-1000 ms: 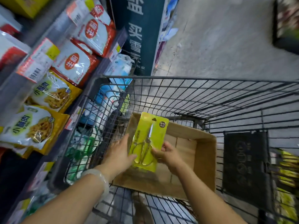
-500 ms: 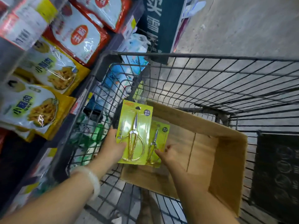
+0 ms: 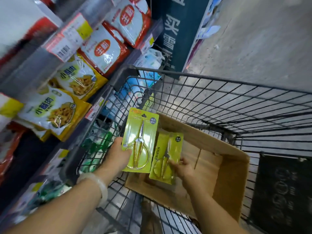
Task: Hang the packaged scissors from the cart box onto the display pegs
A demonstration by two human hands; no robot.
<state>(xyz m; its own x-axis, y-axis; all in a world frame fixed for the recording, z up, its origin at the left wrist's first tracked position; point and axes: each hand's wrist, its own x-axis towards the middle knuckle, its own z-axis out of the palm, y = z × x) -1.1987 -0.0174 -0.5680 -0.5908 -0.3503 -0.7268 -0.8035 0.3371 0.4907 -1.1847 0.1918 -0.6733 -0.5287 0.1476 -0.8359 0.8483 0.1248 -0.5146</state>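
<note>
My left hand [image 3: 119, 153] grips a yellow-green pack of gold-handled scissors [image 3: 141, 141] by its left edge, upright above the cart's left side. My right hand [image 3: 183, 168] holds a second, smaller scissors pack [image 3: 166, 156] just to the right, over the open cardboard box [image 3: 231, 174] that sits in the wire cart [image 3: 219, 102]. The two packs overlap slightly at their edges. No display pegs are visible.
Shelves on the left carry bagged foods [image 3: 55, 108] and price tags [image 3: 94, 110]. A dark blue sign panel [image 3: 175, 31] stands beyond the cart's far corner. Grey concrete floor [image 3: 261, 39] stretches to the right. A dark flap [image 3: 280, 191] hangs at the cart's right end.
One stacked pack has been split into two: my left hand lifted the larger pack up and left, while my right hand keeps the smaller pack over the box.
</note>
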